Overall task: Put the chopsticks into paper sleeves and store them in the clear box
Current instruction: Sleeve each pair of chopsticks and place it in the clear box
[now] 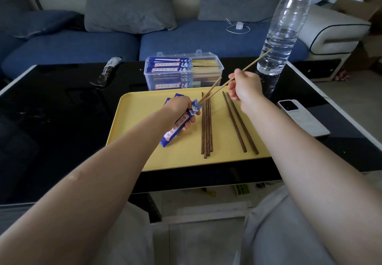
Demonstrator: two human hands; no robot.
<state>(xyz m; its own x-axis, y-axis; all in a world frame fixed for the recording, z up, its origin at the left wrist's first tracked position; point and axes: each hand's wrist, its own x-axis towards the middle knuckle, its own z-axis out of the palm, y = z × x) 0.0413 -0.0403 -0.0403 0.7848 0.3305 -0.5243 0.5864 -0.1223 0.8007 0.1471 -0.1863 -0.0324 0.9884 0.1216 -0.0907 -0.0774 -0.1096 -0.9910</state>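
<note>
Yellow tray (136, 107): lies on the black table (62, 107), near its front edge.
Left hand (182, 107): fingers curled round a blue paper sleeve (179, 127), held tilted above the tray.
Right hand (245, 87): fingers pinching one light chopstick (251, 65) near its middle; its tip is at the sleeve mouth.
Second light chopstick (213, 88): tip already inside the sleeve mouth.
Dark chopsticks (206, 128): a bundle at the tray's middle; a loose pair (239, 123) toward the right edge.
Clear box (184, 72): behind the tray, open, holding sleeved chopsticks.
Water bottle (283, 31): upright at the far right edge.
Phone (301, 118): flat, right of the tray.
</note>
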